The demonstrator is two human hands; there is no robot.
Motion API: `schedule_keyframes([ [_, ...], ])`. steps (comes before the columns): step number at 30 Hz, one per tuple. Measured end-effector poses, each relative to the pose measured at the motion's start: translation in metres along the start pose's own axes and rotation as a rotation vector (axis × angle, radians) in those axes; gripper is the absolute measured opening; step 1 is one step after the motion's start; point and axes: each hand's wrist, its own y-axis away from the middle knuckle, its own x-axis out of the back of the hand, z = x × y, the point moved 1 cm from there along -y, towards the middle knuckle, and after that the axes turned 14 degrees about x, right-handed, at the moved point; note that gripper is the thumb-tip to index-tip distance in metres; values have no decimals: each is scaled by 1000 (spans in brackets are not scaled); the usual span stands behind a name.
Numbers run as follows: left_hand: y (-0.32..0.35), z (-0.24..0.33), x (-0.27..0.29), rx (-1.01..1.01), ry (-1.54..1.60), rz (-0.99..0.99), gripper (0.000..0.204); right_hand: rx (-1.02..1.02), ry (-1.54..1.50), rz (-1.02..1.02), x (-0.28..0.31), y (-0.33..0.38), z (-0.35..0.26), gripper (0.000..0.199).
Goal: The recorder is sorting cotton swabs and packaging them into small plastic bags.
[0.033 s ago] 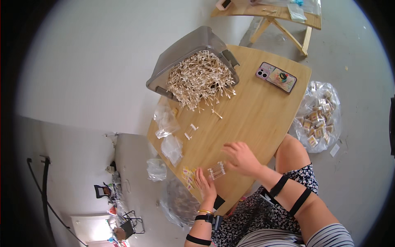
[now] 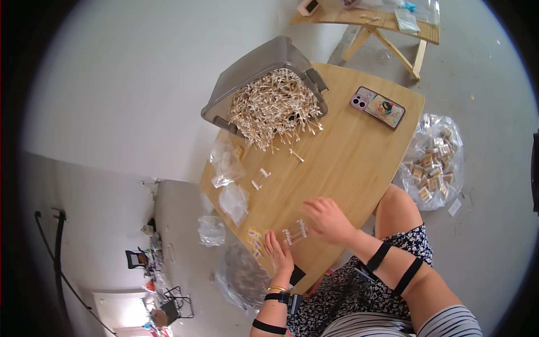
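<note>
Swabs (image 2: pixel 295 231), long axis rising rightward, left hand (image 2: pixel 281 256) flattened; right hand (image 2: pixel 331 222), grip unclear

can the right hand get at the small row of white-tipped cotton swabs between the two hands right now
Probably yes: the bare right hand is close beside the row of white-tipped cotton swabs, with nothing visible blocking it; the bare left hand lies on their other side.

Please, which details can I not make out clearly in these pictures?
All in the head view:
Right hand: fingertips blurred; whether they hold anything is unclear.
Left hand: palm hidden behind its own back.
Grey bin: inside mostly hidden by cotton swabs.
Far table: cut off by the top edge.
Yellow printed pieces: print too small to read.
</note>
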Motion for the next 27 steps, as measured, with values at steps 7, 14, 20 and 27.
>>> schedule_keyframes([
  [7, 8, 6, -6, 81, -168, -153, 84, 0, 349, -390, -46, 25, -31, 93],
  [14, 7, 24, -14, 96, -5, -161, 89, 63, 592, -524, -88, 16, -41, 91],
  [20, 9, 25, -11, 35, -6, -171, 89, 128, 701, -561, -88, 16, -40, 91],
  [27, -9, 34, -6, 2, 227, -99, 80, 110, 532, -531, -71, 17, -33, 98],
])
